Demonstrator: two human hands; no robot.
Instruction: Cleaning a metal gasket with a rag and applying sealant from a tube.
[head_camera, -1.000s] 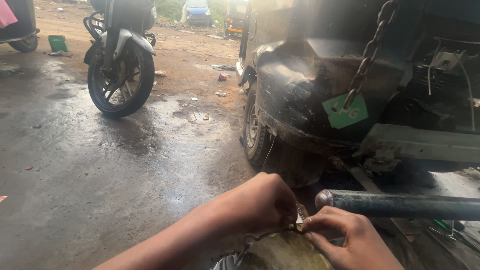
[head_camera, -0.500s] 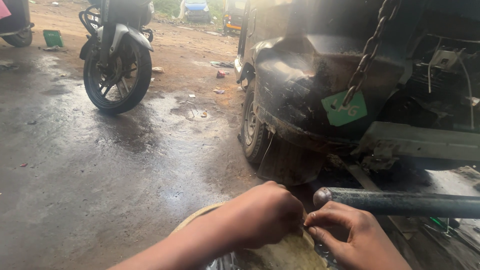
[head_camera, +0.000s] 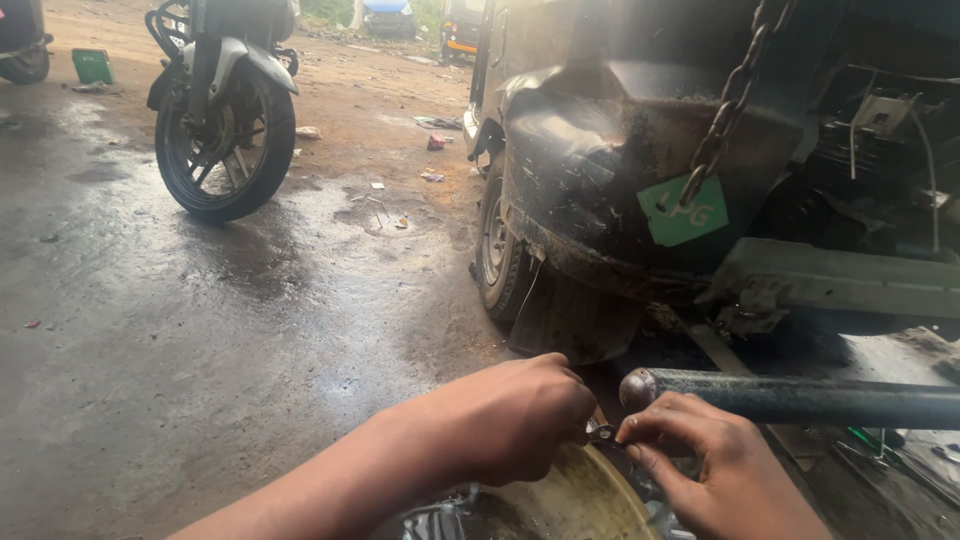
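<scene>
Fingers of both hands are meeting at a small metal part (head_camera: 603, 434), low in the view. The left hand (head_camera: 520, 418) is curling into a loose fist over it, knuckles up, so its fingertips are hidden; it seems to be pinching the part, though the grip itself cannot be seen. The right hand (head_camera: 715, 470) is reaching in from the lower right, its thumb and forefinger narrowing onto the same part. The part is sitting just above the rim of a round, yellowish dish (head_camera: 575, 500) that is lying under both hands.

A dark steel bar (head_camera: 800, 398) is running in from the right edge, its rounded end stopping just above the right hand. Behind it, a small three-wheeled vehicle (head_camera: 640, 170) is standing with its dirty rear body facing the camera, a green sticker (head_camera: 690, 215) showing on it and a chain (head_camera: 725, 110) hanging down in front. A motorcycle (head_camera: 225, 110) is parking at upper left on wet, dark ground (head_camera: 200, 350).
</scene>
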